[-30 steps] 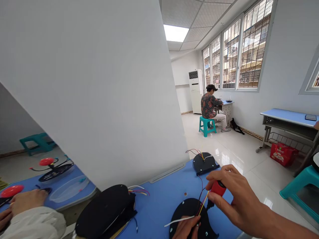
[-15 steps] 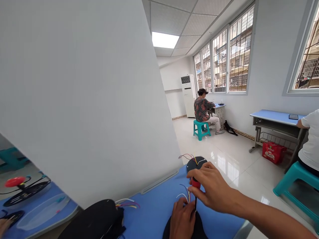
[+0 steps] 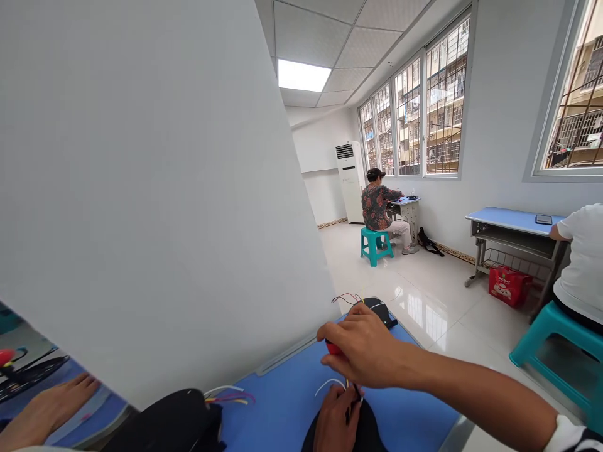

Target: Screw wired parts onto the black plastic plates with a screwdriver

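Note:
My right hand [image 3: 372, 348] is closed around the red handle of a screwdriver [image 3: 332, 348], whose shaft is mostly hidden behind the fingers. The tool leans, and its lower end reaches down by my left fingertips. My left hand [image 3: 335, 422] presses on a black rounded part [image 3: 370, 428], fingers closed near thin coloured wires; whether they pinch a wire is hidden. A white wire [image 3: 327, 383] curls out beside these fingers. Behind my right hand lies another black part [image 3: 380, 309] with red, yellow and white wires.
At the left, a larger black piece [image 3: 160, 419] with loose wires [image 3: 230, 397] lies on the blue table [image 3: 268, 402]. A grey partition [image 3: 179, 207] rises behind. A co-worker's hand [image 3: 59, 402] rests on the neighbouring desk. Two seated people and turquoise stools [image 3: 377, 245] are beyond.
My right hand has moved left, and the screwdriver has gone from nearly upright to leaning. My left hand keeps its place on the black part. At far left, a co-worker's hand has reached further in.

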The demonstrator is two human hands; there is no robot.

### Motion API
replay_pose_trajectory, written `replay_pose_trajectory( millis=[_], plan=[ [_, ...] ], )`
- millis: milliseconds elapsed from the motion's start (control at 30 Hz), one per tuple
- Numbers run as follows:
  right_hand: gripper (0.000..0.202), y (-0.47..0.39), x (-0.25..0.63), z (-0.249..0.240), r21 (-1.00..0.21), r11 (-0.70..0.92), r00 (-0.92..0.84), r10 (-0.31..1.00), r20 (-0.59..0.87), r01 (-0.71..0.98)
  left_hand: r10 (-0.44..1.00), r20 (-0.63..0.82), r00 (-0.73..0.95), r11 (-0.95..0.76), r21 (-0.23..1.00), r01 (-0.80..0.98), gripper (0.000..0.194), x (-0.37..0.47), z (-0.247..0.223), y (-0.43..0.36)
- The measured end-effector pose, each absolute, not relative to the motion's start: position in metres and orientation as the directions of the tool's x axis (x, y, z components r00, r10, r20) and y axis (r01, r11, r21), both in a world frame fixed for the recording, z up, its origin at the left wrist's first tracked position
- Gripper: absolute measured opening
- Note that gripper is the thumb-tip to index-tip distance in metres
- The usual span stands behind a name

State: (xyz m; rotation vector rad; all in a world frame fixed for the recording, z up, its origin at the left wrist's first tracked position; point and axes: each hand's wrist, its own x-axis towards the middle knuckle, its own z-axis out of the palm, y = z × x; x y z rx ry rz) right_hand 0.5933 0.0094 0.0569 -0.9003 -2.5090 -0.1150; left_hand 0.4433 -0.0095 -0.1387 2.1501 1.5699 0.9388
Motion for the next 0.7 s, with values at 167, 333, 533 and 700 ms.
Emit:
replay_pose_trajectory(
  millis=[167,333,533,700],
  plan=[
    [0.023,0.012,0.59,0.057,-0.079,0.774,-0.672,0.59,0.447,0.628,0.932,0.337,0.133,-0.337,0.668,0.664,0.029,0.444,-0.151,-0.009],
    [0.025,0.009,0.595,0.059,-0.081,0.801,-0.704,0.564,0.431,0.593,0.93,0.337,0.147,-0.348,0.679,0.646,0.033,0.441,-0.154,-0.01],
    [0.023,0.007,0.602,0.054,-0.056,0.814,-0.7,0.53,0.479,0.578,0.853,0.432,0.292,-0.458,0.352,0.816,0.033,0.432,-0.158,-0.008],
    [0.017,0.012,0.602,0.046,-0.067,0.742,-0.605,0.593,0.532,0.667,0.819,0.445,0.362,-0.488,0.211,0.847,0.035,0.435,-0.155,-0.009]
  ],
)
